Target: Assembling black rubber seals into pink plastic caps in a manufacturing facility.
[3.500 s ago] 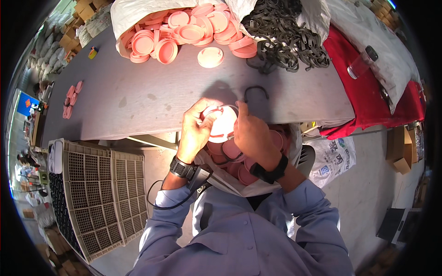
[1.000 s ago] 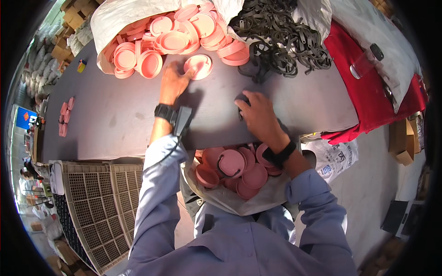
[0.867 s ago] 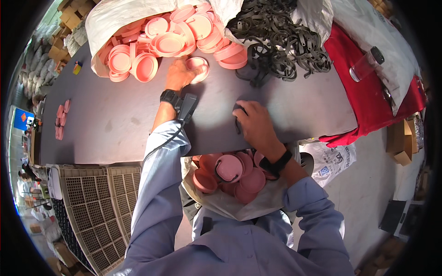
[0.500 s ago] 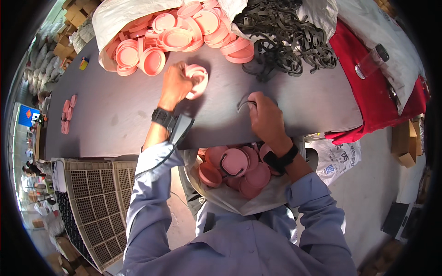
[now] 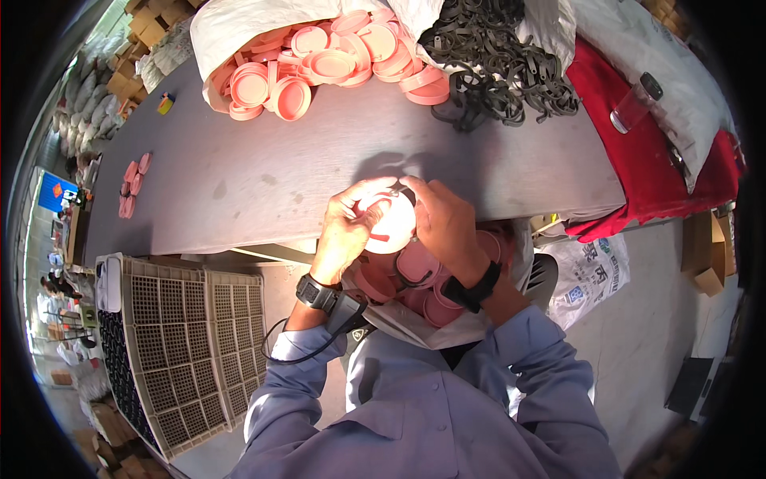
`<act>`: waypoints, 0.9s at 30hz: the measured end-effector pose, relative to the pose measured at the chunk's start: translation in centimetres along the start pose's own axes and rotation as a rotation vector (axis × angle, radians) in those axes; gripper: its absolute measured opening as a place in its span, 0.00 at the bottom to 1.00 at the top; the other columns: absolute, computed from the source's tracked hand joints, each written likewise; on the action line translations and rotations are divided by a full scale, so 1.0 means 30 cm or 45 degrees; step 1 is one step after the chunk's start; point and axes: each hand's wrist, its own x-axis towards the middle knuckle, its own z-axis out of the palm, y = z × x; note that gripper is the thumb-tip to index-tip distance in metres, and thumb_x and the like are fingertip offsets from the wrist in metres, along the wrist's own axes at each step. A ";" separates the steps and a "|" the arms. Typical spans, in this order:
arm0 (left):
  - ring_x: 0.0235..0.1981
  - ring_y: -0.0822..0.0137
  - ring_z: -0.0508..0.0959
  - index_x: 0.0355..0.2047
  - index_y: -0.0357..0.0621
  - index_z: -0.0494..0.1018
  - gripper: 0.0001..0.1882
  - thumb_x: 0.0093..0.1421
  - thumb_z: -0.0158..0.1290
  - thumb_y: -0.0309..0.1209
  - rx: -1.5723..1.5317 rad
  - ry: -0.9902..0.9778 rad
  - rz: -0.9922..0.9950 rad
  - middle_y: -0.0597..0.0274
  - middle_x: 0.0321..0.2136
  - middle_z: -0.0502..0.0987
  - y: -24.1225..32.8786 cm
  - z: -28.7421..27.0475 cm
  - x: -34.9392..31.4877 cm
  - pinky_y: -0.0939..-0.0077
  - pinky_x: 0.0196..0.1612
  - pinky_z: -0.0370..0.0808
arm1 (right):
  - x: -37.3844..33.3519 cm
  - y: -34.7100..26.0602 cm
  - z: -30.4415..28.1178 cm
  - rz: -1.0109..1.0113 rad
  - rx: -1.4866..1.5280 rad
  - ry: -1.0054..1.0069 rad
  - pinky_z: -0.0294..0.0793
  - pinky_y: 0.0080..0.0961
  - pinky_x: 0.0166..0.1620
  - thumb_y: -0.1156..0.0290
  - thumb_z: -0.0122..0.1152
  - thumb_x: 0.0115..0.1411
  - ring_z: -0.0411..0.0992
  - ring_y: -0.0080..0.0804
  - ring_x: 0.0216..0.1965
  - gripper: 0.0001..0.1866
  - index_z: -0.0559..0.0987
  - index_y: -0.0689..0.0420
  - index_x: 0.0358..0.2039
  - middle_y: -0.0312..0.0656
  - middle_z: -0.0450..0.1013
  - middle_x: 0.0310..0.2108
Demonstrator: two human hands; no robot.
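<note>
My left hand (image 5: 345,227) grips a round pink lid (image 5: 392,229), brightly sunlit, above the table's front edge. Its thumb presses on the lid's face. Closed at the lid's right rim is my right hand (image 5: 448,227), pinching a dark curved strap (image 5: 408,192) against the edge. My fingers cover much of the strap, and I cannot tell whether it is attached. Directly below, a white sack (image 5: 463,329) at my lap holds several pink lids (image 5: 419,263), some with dark straps.
A white sack spills pink lids (image 5: 331,65) across the far side of the table (image 5: 271,172). Beside them lies a heap of dark straps (image 5: 511,68). A few pink pieces (image 5: 132,185) rest at left. Plastic crates (image 5: 171,343) stand lower left; a clear bottle (image 5: 630,112) lies on red cloth.
My left hand has brought the pink lid from near the far pile toward me. My right hand has moved slightly left and nearer with the strap, and both hands now meet at the lid.
</note>
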 end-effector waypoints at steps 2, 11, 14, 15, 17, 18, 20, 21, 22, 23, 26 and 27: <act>0.48 0.71 0.81 0.54 0.41 0.81 0.17 0.66 0.57 0.17 0.018 -0.021 -0.016 0.62 0.46 0.85 0.014 0.005 -0.017 0.73 0.56 0.78 | -0.018 -0.012 -0.007 0.018 -0.025 -0.010 0.76 0.43 0.33 0.83 0.57 0.60 0.76 0.49 0.29 0.20 0.82 0.54 0.52 0.46 0.75 0.30; 0.39 0.73 0.82 0.54 0.42 0.81 0.15 0.73 0.48 0.22 0.024 0.086 0.029 0.62 0.40 0.85 0.042 0.016 -0.058 0.81 0.37 0.82 | -0.062 -0.096 -0.031 -0.025 -0.019 -0.072 0.79 0.42 0.35 0.79 0.58 0.60 0.79 0.51 0.32 0.22 0.79 0.59 0.56 0.49 0.78 0.33; 0.36 0.74 0.82 0.52 0.41 0.81 0.15 0.73 0.47 0.21 -0.027 0.027 -0.096 0.62 0.37 0.84 0.042 0.014 -0.055 0.81 0.37 0.82 | -0.118 -0.151 -0.014 0.077 -0.183 -0.092 0.79 0.43 0.36 0.79 0.58 0.60 0.79 0.52 0.33 0.24 0.76 0.62 0.58 0.51 0.79 0.35; 0.36 0.74 0.82 0.52 0.41 0.81 0.15 0.73 0.47 0.21 -0.028 0.027 -0.102 0.62 0.37 0.84 0.039 0.013 -0.052 0.81 0.37 0.82 | -0.117 -0.141 -0.012 0.082 -0.182 -0.096 0.79 0.43 0.36 0.79 0.58 0.60 0.79 0.52 0.33 0.24 0.76 0.62 0.58 0.51 0.79 0.35; 0.34 0.74 0.82 0.50 0.39 0.81 0.13 0.73 0.47 0.21 -0.113 0.068 -0.096 0.60 0.37 0.84 0.030 0.002 -0.057 0.80 0.36 0.82 | -0.103 -0.130 -0.001 0.044 -0.101 -0.166 0.79 0.44 0.37 0.77 0.59 0.61 0.79 0.54 0.36 0.24 0.75 0.64 0.59 0.53 0.78 0.39; 0.34 0.74 0.82 0.50 0.39 0.81 0.13 0.73 0.47 0.21 -0.113 0.069 -0.101 0.60 0.37 0.84 0.028 -0.003 -0.060 0.80 0.36 0.82 | -0.096 -0.137 -0.010 0.047 -0.101 -0.170 0.79 0.44 0.37 0.77 0.59 0.61 0.79 0.54 0.36 0.24 0.75 0.64 0.59 0.53 0.78 0.39; 0.34 0.75 0.82 0.49 0.37 0.81 0.13 0.73 0.46 0.21 -0.087 0.199 -0.027 0.60 0.37 0.84 0.030 -0.014 -0.053 0.79 0.37 0.81 | -0.073 -0.161 -0.053 0.092 0.132 -0.162 0.80 0.45 0.41 0.71 0.62 0.62 0.79 0.53 0.41 0.19 0.75 0.57 0.54 0.48 0.78 0.44; 0.34 0.75 0.82 0.49 0.37 0.81 0.13 0.73 0.46 0.21 -0.084 0.212 -0.029 0.60 0.37 0.84 0.031 -0.021 -0.048 0.79 0.37 0.81 | -0.067 -0.178 -0.066 0.086 0.139 -0.171 0.80 0.45 0.41 0.71 0.62 0.62 0.79 0.53 0.41 0.19 0.75 0.57 0.54 0.48 0.78 0.44; 0.35 0.74 0.82 0.49 0.37 0.81 0.13 0.73 0.47 0.21 -0.092 0.262 -0.010 0.60 0.37 0.83 0.033 -0.025 -0.044 0.79 0.38 0.80 | -0.065 -0.195 -0.077 -0.034 0.189 -0.158 0.80 0.44 0.42 0.73 0.62 0.61 0.78 0.52 0.42 0.17 0.76 0.58 0.51 0.48 0.77 0.44; 0.35 0.74 0.81 0.49 0.37 0.81 0.13 0.73 0.47 0.20 -0.101 0.302 0.009 0.61 0.36 0.83 0.043 -0.019 -0.038 0.79 0.39 0.80 | -0.064 -0.200 -0.088 -0.150 0.233 -0.137 0.79 0.43 0.42 0.75 0.63 0.60 0.78 0.51 0.42 0.15 0.76 0.58 0.48 0.47 0.76 0.44; 0.35 0.74 0.80 0.49 0.37 0.81 0.12 0.74 0.47 0.21 -0.155 0.291 -0.079 0.61 0.37 0.83 0.078 0.005 -0.046 0.78 0.43 0.78 | -0.085 -0.119 -0.038 -0.328 0.307 -0.157 0.78 0.41 0.41 0.77 0.63 0.58 0.76 0.49 0.40 0.10 0.78 0.60 0.41 0.46 0.75 0.40; 0.35 0.74 0.79 0.49 0.37 0.80 0.12 0.74 0.47 0.21 -0.155 0.281 -0.123 0.61 0.37 0.83 0.076 0.009 -0.050 0.78 0.44 0.78 | -0.089 -0.109 -0.036 -0.326 0.310 -0.159 0.78 0.41 0.41 0.77 0.63 0.58 0.76 0.49 0.40 0.10 0.78 0.60 0.41 0.46 0.75 0.40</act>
